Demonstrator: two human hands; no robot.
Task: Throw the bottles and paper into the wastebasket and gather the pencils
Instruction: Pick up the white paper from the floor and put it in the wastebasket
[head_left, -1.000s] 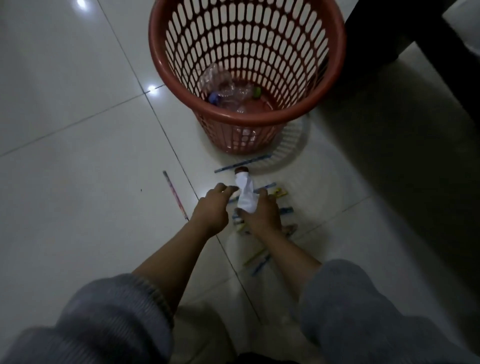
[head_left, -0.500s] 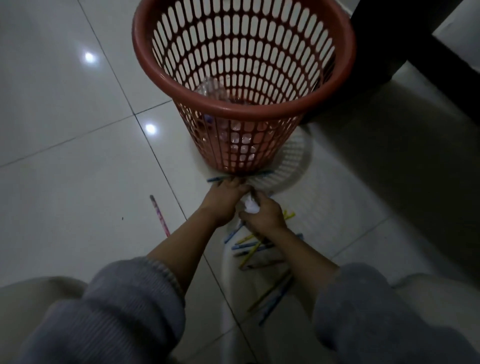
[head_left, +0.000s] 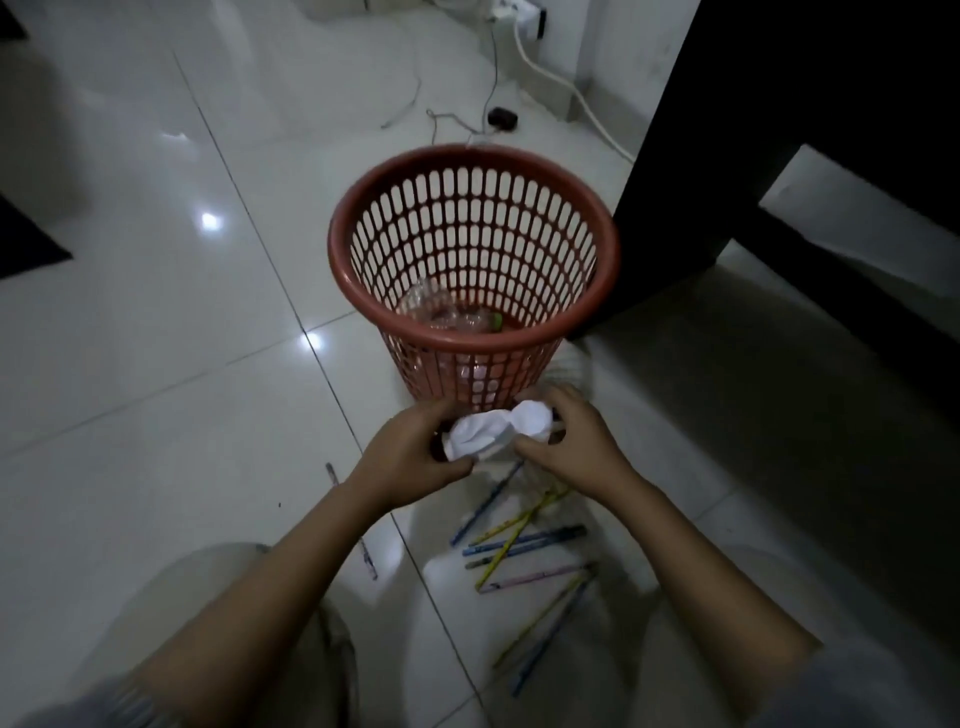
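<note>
white tiled floor; red wastebasket at centre with clear bottles inside. near its base, left hand and right hand, fingers clamped on crumpled white paper (held between both). nearer, pencils scattered.

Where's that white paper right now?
The crumpled paper is held between the left hand and right hand, just in front of the red wastebasket, above the scattered pencils.

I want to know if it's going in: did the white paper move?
Yes. The white paper rose off the pencils toward the wastebasket.
</note>
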